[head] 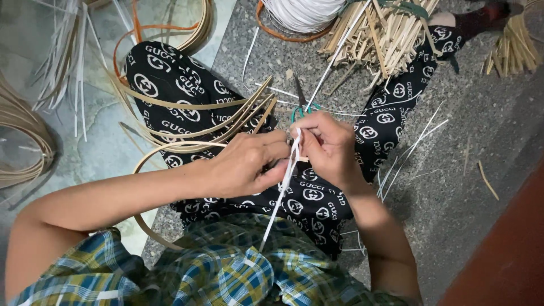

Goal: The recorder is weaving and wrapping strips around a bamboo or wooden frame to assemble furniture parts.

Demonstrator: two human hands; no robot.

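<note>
My left hand (245, 163) grips the gathered ends of several thin bent bamboo strips (187, 127) that loop out to the left over my lap. My right hand (331, 144) pinches a flat white plastic strand (281, 192) right beside the left fingers; the strand runs down toward my shirt and up toward the far side. Scissors with teal handles (300, 105) lie just beyond my right hand, their blades pointing away from me.
A bundle of short bamboo sticks (385, 31) and a coil of white strand (303, 12) lie at the top. More bamboo loops (22, 133) rest at the left. Loose white strands (413, 150) are scattered on the grey stone floor (459, 170).
</note>
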